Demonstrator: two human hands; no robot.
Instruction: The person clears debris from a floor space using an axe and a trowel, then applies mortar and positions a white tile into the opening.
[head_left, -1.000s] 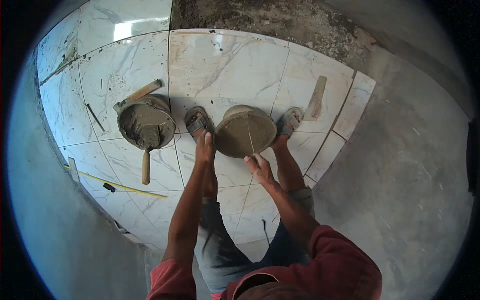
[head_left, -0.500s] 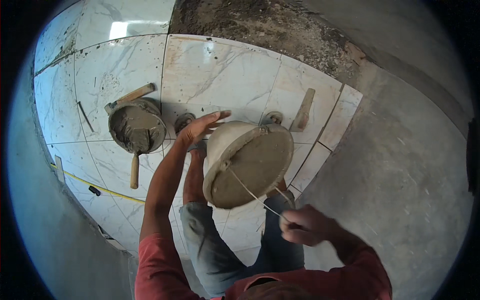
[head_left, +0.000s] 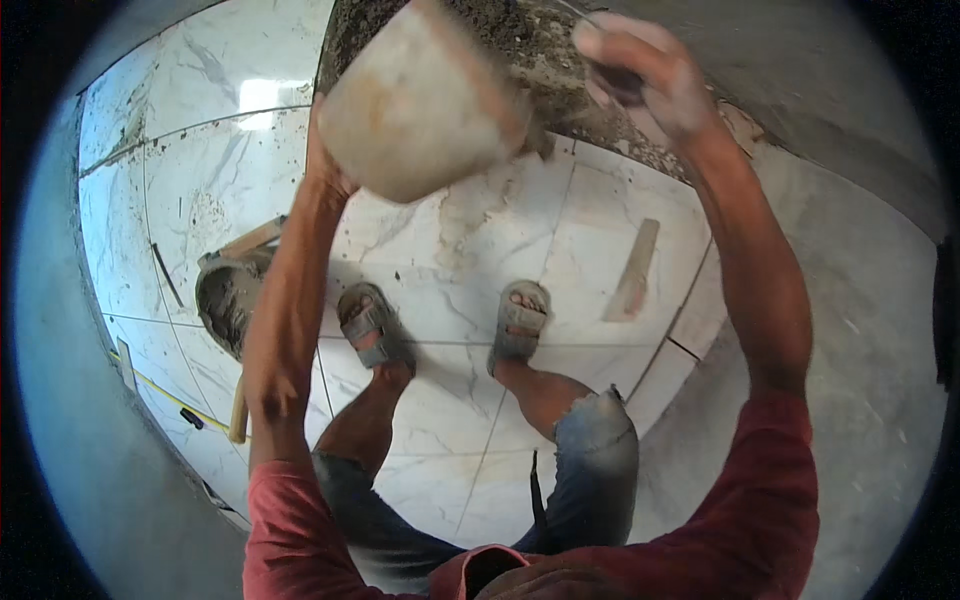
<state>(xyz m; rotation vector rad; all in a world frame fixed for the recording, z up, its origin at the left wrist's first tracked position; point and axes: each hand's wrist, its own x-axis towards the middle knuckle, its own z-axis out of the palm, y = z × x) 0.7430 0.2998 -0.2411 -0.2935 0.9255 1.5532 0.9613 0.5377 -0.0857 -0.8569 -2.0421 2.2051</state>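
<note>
A mud-coated bucket, blurred by motion, is tipped at the top centre with its pale outside toward me, over the dark rough strip beyond the white tiles. My left hand is closed on the bucket's left side, its fingers partly hidden behind it. My right hand is closed round the thin wire handle, right of the bucket. The bucket's mouth is out of sight. A second bucket of grey mortar with tools across it stands on the tiles at the left, partly behind my left forearm.
My sandalled feet are on the tiles. A long flat tool lies at the right, a yellow tape measure at the left. A grey wall borders the left; bare concrete lies at the right.
The bucket has risen from between my feet, swung away to the top of the view and turned over, its outside now showing. Both hands moved up and forward with it.
</note>
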